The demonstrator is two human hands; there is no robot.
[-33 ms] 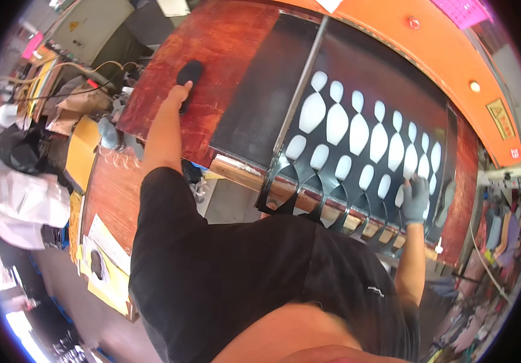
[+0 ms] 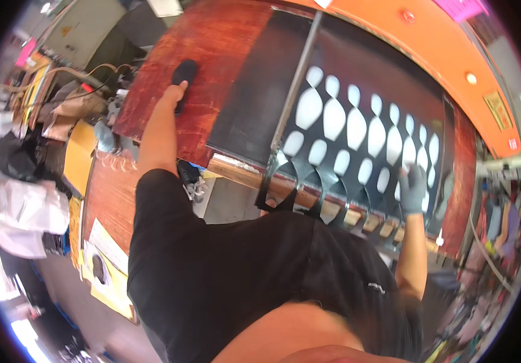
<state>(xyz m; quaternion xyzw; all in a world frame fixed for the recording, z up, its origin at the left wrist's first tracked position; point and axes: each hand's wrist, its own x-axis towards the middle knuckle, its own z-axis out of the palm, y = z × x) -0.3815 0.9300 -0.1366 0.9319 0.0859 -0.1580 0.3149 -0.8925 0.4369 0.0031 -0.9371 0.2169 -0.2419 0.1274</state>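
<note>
My left hand (image 2: 177, 92) is closed on a black sole-shaped piece (image 2: 186, 72) over the red-brown board at the left. My right hand (image 2: 415, 190), in a grey glove with bare fingertips, rests on the right front part of a black sheet (image 2: 360, 158). Its fingers look stretched out and slightly apart. Rows of white sole-shaped areas (image 2: 334, 118) show in the sheet, and the fingertips touch near one of them. Along the front edge, the sheet hangs down in thin curved strips with openings between them.
An orange machine beam (image 2: 387, 21) spans the far side. A metal bar (image 2: 296, 81) crosses the board (image 2: 224, 36) beside the sheet. A side table (image 2: 112, 202) with papers stands at the left, near white plastic bags (image 2: 21, 206). Colourful scraps (image 2: 493, 233) are piled at the right.
The whole view has shifted slightly. My right hand has moved a little up the sheet, its fingers somewhat more spread. My left hand still holds the black sole-shaped piece.
</note>
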